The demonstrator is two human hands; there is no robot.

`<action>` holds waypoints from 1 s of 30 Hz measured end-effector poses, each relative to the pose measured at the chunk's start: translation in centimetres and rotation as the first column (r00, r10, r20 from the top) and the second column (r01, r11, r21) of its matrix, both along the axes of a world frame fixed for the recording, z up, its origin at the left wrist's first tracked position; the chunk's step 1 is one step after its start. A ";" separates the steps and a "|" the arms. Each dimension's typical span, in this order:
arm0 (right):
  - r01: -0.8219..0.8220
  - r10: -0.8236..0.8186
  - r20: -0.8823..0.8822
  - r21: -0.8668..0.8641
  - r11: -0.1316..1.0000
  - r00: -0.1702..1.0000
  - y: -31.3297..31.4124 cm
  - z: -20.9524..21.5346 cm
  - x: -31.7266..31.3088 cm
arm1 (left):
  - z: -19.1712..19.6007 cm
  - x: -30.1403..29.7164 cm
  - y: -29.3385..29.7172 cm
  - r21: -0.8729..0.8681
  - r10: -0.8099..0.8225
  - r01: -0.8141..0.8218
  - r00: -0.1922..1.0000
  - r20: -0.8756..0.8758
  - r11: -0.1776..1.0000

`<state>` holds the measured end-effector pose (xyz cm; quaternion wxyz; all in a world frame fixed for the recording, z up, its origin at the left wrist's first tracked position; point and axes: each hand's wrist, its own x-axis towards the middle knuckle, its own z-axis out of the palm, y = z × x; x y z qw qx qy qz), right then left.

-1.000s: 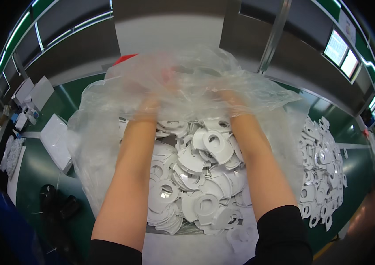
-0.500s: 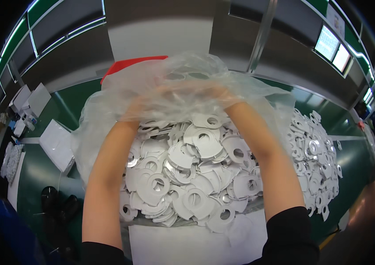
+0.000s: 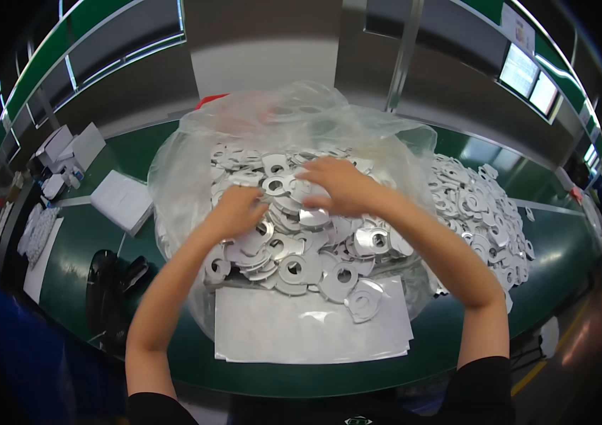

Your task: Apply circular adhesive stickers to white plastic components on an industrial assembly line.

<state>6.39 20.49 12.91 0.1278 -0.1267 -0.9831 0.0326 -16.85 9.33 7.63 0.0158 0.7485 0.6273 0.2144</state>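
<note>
White sheets [image 3: 273,333] lie nearest on the green surface [image 3: 294,380]. Beyond, the left hand [image 3: 238,212] and right hand [image 3: 341,188], half-open and, from here, seemingly gripping nothing, are over heaped white holed plates [image 3: 294,244]; a clear plastic bag [image 3: 315,113] rises behind.

No lettering can be read, white sheets [image 3: 518,69] posted at upper right, print too small to be made out
</note>
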 end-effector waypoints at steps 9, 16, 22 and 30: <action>0.200 -0.192 0.059 -0.370 0.907 0.980 -12.6 -7.6 15.8 | -4.1 13.0 -9.2 0.078 0.002 0.009 0.989 -0.146 0.997; 0.150 -0.200 -0.084 -0.400 0.904 0.976 -10.5 -8.7 15.0 | -7.4 17.6 -6.6 0.108 -0.310 0.329 0.937 -0.162 0.938; 0.156 -0.179 -0.188 -0.131 0.979 0.966 -8.2 -8.0 12.9 | -8.8 16.2 -3.3 0.254 -0.210 0.239 0.968 -0.136 0.937; 0.160 -0.295 -0.266 -0.431 0.888 0.918 -7.5 -11.6 14.4 | -9.2 17.2 -2.2 0.280 -0.155 0.161 0.987 -0.041 0.946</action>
